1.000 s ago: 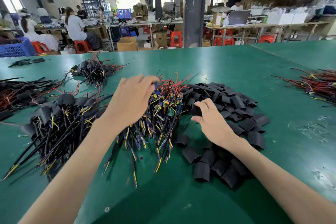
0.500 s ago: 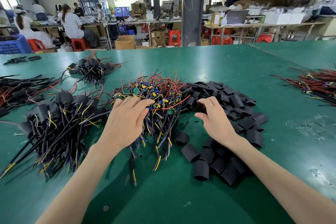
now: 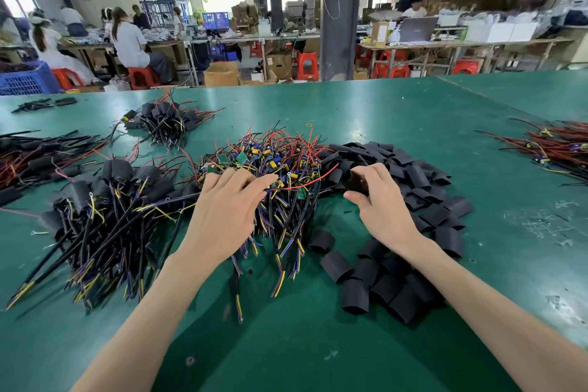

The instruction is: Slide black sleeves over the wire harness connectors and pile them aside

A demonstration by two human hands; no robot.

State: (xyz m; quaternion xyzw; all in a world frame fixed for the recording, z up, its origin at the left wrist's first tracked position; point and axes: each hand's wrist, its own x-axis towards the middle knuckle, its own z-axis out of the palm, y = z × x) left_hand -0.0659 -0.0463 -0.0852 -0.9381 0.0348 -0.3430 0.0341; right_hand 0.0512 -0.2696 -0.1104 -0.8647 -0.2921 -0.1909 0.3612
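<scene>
Two hands at work — left hand lies spread flat on the bare harness pile, gripping nothing; right hand curls round one black sleeve at the sleeve heap edge, three o'clock of the wires. Sleeved pile sits at nine o'clock. Sleeves look light and floppy — pinch near the rim; harnesses tangle, so lift by the connector end.

Open counter lies far of the piles and along the near edge. The centre is blocked by the unsleeved harness pile, flanked left by the sleeved harness pile and right by the black sleeve pile. Right of the sleeves, a bare strip runs to the red-wire bundle.
</scene>
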